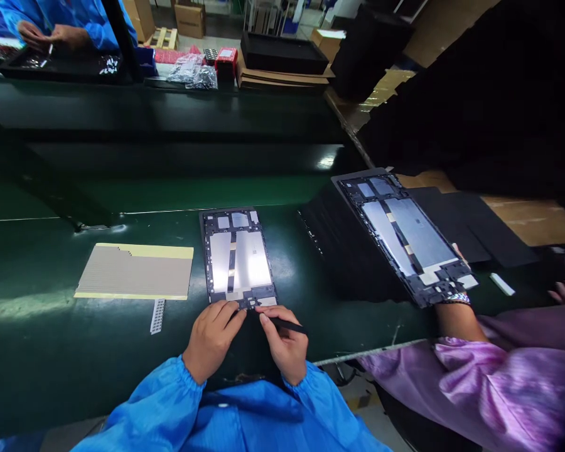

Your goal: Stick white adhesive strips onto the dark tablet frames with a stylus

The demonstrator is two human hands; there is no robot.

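A tablet screen assembly (239,257) lies on the green table in front of me, its inner side up, with silvery plates and a dark ribbon cable down the middle. My left hand (211,336) grips its lower edge, fingers bent and close together. Closed around a thin black tool, apparently tweezers (288,324), my right hand (286,342) works at the lower right edge; the tool's tip is hidden by the fingers. To the left lie a grey sheet of strips with yellow edges (134,273) and a small white label strip (157,316).
At right, a co-worker in a purple sleeve (489,370) holds another tablet assembly (412,232) tilted above a dark stack (339,251). A small white block (502,284) lies beyond. Across the bench, another person's hands (56,36) work over a black tray (66,68).
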